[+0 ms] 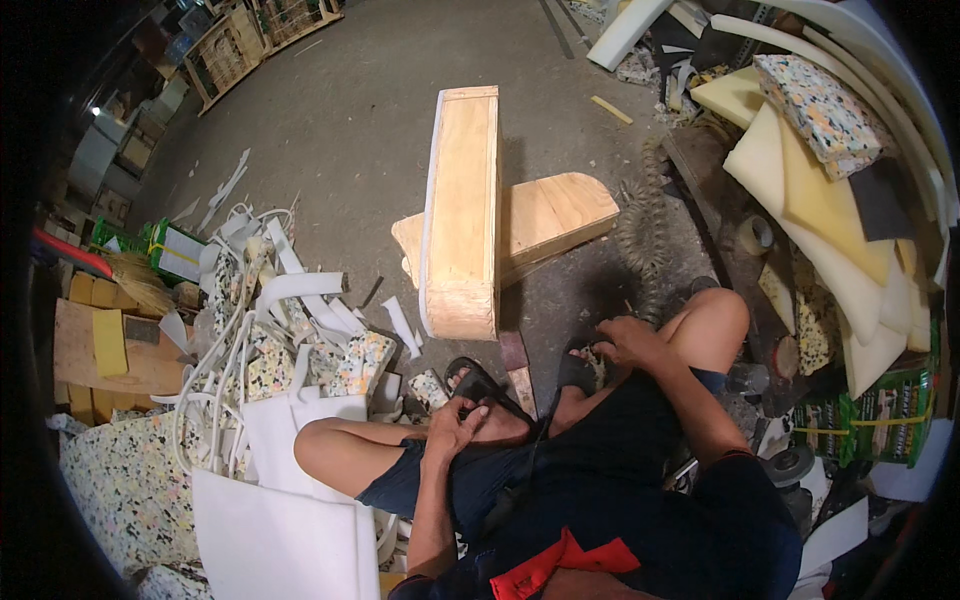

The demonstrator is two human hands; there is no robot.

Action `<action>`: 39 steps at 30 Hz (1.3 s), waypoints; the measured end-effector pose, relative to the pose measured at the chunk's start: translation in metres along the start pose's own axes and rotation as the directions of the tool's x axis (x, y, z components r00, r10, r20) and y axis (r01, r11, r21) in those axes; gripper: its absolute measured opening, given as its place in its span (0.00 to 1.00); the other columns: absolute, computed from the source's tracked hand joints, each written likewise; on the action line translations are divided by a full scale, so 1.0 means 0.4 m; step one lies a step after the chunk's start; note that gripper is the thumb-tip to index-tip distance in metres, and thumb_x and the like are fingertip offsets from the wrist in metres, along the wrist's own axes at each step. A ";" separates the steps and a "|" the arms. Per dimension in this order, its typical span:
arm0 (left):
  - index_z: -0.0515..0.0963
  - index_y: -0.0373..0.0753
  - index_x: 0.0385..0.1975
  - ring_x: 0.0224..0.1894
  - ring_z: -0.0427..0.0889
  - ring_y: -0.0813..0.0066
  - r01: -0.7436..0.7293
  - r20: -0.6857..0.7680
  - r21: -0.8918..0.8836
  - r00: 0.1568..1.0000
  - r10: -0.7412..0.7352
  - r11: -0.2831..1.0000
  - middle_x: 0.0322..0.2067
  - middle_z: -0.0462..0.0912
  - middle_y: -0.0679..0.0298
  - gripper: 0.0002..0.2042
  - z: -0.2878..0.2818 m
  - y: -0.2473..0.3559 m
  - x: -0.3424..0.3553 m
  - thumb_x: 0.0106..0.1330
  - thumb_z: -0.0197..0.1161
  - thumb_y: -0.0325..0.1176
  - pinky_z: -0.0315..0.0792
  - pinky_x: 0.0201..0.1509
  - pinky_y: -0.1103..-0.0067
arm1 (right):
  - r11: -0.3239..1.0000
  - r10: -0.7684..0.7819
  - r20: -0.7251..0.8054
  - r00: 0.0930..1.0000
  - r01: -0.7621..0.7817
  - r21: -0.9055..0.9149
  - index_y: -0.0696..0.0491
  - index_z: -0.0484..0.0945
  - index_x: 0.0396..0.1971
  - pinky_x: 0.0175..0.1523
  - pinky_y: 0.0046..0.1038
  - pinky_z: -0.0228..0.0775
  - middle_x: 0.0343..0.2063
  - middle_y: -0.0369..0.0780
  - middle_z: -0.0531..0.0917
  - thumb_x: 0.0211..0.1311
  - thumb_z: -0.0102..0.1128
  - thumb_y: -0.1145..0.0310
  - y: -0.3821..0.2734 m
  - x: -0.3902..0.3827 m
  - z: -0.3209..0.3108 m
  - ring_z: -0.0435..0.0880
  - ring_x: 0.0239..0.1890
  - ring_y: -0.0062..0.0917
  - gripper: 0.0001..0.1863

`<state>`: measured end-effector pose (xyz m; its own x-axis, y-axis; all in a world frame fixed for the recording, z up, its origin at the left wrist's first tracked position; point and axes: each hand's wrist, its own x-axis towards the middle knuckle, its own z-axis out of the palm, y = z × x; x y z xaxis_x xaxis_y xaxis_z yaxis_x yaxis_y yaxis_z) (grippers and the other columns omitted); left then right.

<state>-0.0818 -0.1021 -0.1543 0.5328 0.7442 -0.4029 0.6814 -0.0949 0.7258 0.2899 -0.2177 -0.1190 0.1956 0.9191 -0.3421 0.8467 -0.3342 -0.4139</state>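
My left hand (455, 428) rests by my left sandal (490, 385), loosely bent, thumb apart from the fingers, with nothing visible in it. Over my right foot, beside the bent knee, my right hand (632, 343) hangs with its fingers spread, seemingly holding nothing. In front of me a long plywood frame (465, 200) with a rounded near end lies across a second plywood piece (560, 215). A white strip (432, 210) runs along the upper frame's left edge. Between my feet lies a flat tool-like piece (518, 365), reddish brown at one end and pale at the other.
Foam offcuts (300, 290) and white sheets (280, 520) are heaped at my left. Yellowish foam slabs (800, 190) and a speckled foam block (820, 110) are stacked at right. A coiled hose (645, 230) lies beside the plywood. Wooden frames (230, 55) stand far left.
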 end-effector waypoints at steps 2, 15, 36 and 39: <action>0.80 0.32 0.40 0.35 0.84 0.53 0.003 -0.002 0.052 1.000 -0.003 0.999 0.30 0.84 0.47 0.21 -0.003 0.010 0.000 0.61 0.68 0.47 0.75 0.43 0.66 | 1.000 -0.006 0.015 1.000 0.006 0.009 0.59 0.79 0.39 0.52 0.47 0.72 0.39 0.53 0.82 0.59 0.63 0.51 -0.002 0.005 -0.009 0.80 0.48 0.50 0.23; 0.79 0.34 0.39 0.43 0.83 0.42 -0.040 0.030 0.225 0.999 0.035 0.973 0.37 0.84 0.44 0.18 0.000 0.035 0.000 0.62 0.67 0.45 0.74 0.47 0.60 | 0.997 0.003 0.012 1.000 -0.004 0.074 0.58 0.79 0.43 0.50 0.48 0.73 0.39 0.55 0.83 0.60 0.62 0.55 -0.025 0.005 -0.035 0.81 0.46 0.52 0.21; 0.79 0.33 0.21 0.25 0.80 0.47 -0.029 -0.237 0.196 0.968 0.076 0.980 0.19 0.76 0.44 0.18 0.003 0.029 0.009 0.64 0.66 0.42 0.72 0.31 0.62 | 0.999 0.032 0.051 0.998 -0.032 0.011 0.57 0.79 0.46 0.51 0.45 0.74 0.39 0.52 0.84 0.60 0.62 0.55 -0.010 0.024 -0.025 0.82 0.47 0.48 0.22; 0.75 0.31 0.19 0.19 0.71 0.55 -0.051 -0.396 0.016 0.917 0.053 0.999 0.15 0.70 0.46 0.19 0.001 0.032 0.013 0.68 0.63 0.41 0.68 0.26 0.65 | 0.998 0.058 0.055 0.997 -0.059 0.015 0.58 0.79 0.44 0.51 0.46 0.73 0.39 0.53 0.84 0.60 0.63 0.55 -0.009 0.023 -0.021 0.82 0.47 0.49 0.21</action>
<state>-0.0701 -0.0998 -0.1474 0.3262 0.9389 -0.1101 0.6612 -0.1433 0.7364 0.2929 -0.2063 -0.1135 0.2171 0.8852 -0.4115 0.8259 -0.3913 -0.4059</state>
